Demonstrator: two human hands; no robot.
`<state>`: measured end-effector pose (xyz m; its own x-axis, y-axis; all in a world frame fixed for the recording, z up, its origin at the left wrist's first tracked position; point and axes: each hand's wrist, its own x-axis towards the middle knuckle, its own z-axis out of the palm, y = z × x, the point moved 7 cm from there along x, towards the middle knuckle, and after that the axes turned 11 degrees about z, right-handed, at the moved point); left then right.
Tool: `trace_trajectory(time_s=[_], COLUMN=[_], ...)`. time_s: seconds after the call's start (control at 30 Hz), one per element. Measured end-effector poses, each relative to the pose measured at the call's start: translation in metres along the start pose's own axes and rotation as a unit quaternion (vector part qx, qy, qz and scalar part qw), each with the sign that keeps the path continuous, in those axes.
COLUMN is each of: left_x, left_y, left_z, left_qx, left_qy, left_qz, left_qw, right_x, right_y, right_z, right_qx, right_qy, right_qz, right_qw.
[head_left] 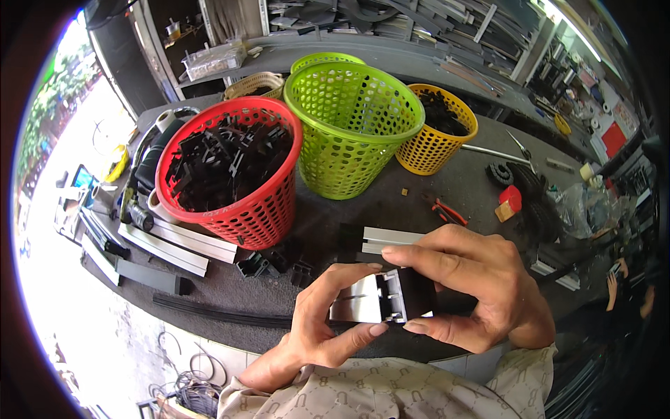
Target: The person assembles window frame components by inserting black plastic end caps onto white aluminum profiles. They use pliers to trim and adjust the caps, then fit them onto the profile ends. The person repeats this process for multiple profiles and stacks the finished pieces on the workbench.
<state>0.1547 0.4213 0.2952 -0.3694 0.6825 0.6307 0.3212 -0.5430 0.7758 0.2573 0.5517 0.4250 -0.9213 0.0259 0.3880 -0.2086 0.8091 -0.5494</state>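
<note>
Close in front of me, my left hand pinches a short silvery metal profile between thumb and fingers. My right hand grips a black plastic piece from the right, thumb below and fingers above. The two parts meet end to end, with a pale slotted edge between them; I cannot tell how far one sits inside the other. Behind my hands lies another silvery profile on the table. Left of my left hand sit a few loose black plastic parts.
A red basket full of black parts, a green basket and a yellow basket with black parts stand on the dark table. Red-handled pliers and a red-topped container lie rightward. Metal strips rest at left.
</note>
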Motion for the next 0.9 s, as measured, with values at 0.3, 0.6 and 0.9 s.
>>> trace_trajectory(time_s=[0.3, 0.6, 0.9], left_x=[-0.002, 0.012, 0.010], left_y=[-0.002, 0.012, 0.013], left_z=[-0.017, -0.033, -0.051], left_qx=[-0.063, -0.127, -0.170], left_qy=[0.053, 0.072, 0.122], left_qz=[-0.011, 0.007, -0.008], left_qw=[0.997, 0.989, 0.978], right_x=[0.037, 0.067, 0.090], right_y=[-0.016, -0.033, -0.043], right_z=[0.011, 0.022, 0.036], right_qx=[-0.043, -0.058, -0.072], right_qy=[-0.048, -0.074, -0.125], right_qz=[-0.005, 0.011, 0.015], right_qw=[0.998, 0.995, 0.989])
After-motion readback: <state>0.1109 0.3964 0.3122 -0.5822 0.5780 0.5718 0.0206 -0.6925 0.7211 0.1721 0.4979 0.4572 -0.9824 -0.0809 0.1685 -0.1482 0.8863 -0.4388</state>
